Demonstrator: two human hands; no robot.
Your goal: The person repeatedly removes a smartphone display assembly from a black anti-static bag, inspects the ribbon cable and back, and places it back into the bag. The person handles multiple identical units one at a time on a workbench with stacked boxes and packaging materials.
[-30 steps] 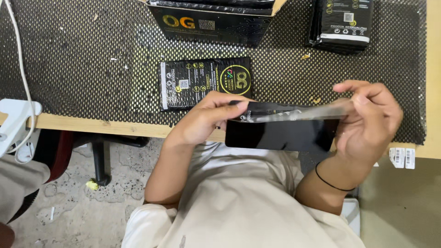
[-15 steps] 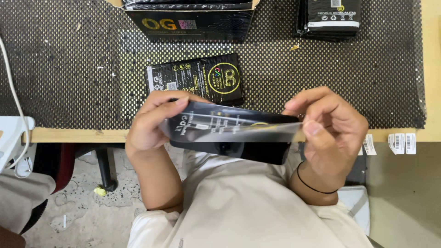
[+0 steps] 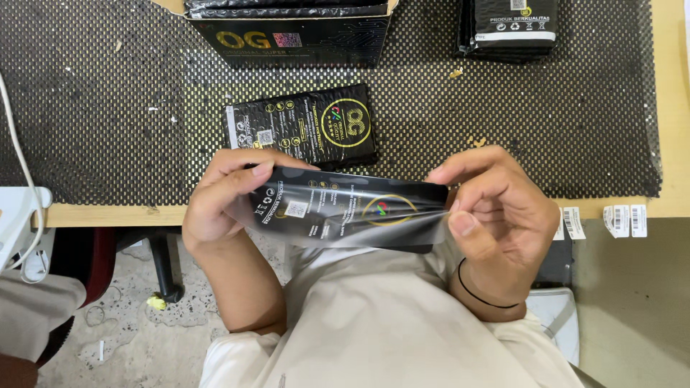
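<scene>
Both hands hold one thing between them: a flat black packet (image 3: 345, 210) in a clear glossy sleeve, printed with small white marks and a round gold emblem, lying crosswise just below the middle of the view and over the near edge of the tabletop (image 3: 108, 214). The left hand (image 3: 219, 200), at about 9 o'clock from the packet, has its grip closed on the packet's left end, with the thumb on top and the other fingers curled along and under the edge. The right hand (image 3: 496, 215), at about 3 o'clock, has its grip pinched shut on the right end, where the clear sleeve runs past the black packet; the thumb (image 3: 460, 223) presses on the film from the near side and the fingertips fold over from the far side. A thin black band (image 3: 483, 296) circles the right wrist. At 12 o'clock from the held packet, close beyond it, a second black packet (image 3: 302, 129) of the same kind lies flat on the black mesh mat (image 3: 108, 108) that covers the tabletop. Farther out at 12 o'clock stands an open black carton (image 3: 295, 32) with gold lettering, more packets showing inside it. At about 1 o'clock, near the top edge, sits a stack of black packets (image 3: 507, 29). At 3 o'clock, on the tabletop's front edge, small white barcode stickers (image 3: 624, 220) are stuck in a row. A white cable (image 3: 21, 158) runs down at 9 o'clock.
</scene>
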